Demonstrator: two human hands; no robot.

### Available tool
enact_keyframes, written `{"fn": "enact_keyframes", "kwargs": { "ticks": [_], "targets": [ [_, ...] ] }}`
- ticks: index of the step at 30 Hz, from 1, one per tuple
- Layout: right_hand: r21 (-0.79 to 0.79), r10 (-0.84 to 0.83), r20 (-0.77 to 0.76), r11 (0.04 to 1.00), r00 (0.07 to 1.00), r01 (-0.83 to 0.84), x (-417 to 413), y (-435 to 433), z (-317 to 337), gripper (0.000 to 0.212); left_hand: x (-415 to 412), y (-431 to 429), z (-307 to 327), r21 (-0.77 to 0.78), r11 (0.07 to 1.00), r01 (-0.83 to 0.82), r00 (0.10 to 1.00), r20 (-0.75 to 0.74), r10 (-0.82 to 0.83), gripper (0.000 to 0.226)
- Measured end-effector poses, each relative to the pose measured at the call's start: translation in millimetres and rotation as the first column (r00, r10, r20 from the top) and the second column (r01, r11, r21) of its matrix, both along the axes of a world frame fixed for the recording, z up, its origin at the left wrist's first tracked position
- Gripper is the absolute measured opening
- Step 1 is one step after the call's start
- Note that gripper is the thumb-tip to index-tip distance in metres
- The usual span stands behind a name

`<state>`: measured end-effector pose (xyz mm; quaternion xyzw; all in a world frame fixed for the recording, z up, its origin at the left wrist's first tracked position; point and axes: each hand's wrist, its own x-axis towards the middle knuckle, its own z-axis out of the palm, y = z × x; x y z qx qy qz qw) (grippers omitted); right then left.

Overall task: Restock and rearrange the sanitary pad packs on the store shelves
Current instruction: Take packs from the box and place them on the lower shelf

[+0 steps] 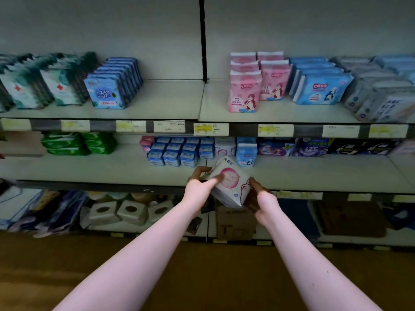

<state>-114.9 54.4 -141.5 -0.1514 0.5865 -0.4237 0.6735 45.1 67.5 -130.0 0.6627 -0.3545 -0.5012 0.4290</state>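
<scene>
The left hand and right hand together grip a tilted white pack printed "ABC".

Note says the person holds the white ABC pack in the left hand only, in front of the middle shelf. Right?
Not only the left: the head view shows the left hand and right hand both gripping the white ABC pack from opposite sides, in front of the middle shelf.

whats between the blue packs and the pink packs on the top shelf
Head view: the top shelf is bare between the blue packs and the pink packs; only a black upright strip on the back wall meets it there.
</scene>
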Motion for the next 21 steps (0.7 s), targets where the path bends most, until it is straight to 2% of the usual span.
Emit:
{"fn": "enact_keyframes", "kwargs": {
  "ticks": [2,3,5,7,10,12,15,18,21],
  "targets": [
    [-0.017,-0.039,-0.038,0.999,0.999,0.038,17,-5,-1,0.035,19,-7,-6,0.02,0.998,0.064,0.976,0.208,-0.067,0.046],
    [-0.028,-0.046,-0.058,0.999,0.997,0.044,19,-4,-1,0.035,21,-9,-6,0.042,0.995,0.085,0.936,0.339,-0.094,0.048],
    [-0.072,-0.061,-0.131,0.996,0.99,0.052,39,-13,-4,0.031,40,-21,-7,0.064,0.988,0.141,0.867,0.474,-0.154,0.051],
    [-0.105,-0.069,-0.19,0.993,0.979,0.049,56,-22,-9,0.024,53,-33,-18,0.104,0.977,0.185,0.873,0.439,-0.212,0.06],
    [-0.162,-0.05,-0.232,0.987,0.971,0.012,71,-34,-22,0.01,56,-42,-35,0.118,0.968,0.222,0.901,0.356,-0.25,0.089],
    [-0.195,-0.065,-0.269,0.981,0.961,0.012,76,-54,-36,0.008,58,-62,-62,0.128,0.966,0.225,0.893,0.369,-0.257,0.096],
    [-0.244,-0.111,-0.329,0.969,0.938,0.029,80,-98,-70,0.004,55,-93,-76,0.131,0.961,0.245,0.86,0.428,-0.277,0.096],
    [-0.291,-0.097,-0.335,0.957,0.937,-0.005,80,-132,-100,0.008,45,-119,-91,0.088,0.976,0.198,0.904,0.369,-0.217,0.083],
    [-0.31,-0.07,-0.348,0.95,0.935,-0.044,74,-160,-139,0.015,38,-150,-138,0.061,0.986,0.153,0.941,0.295,-0.164,0.085]
  ]
}}
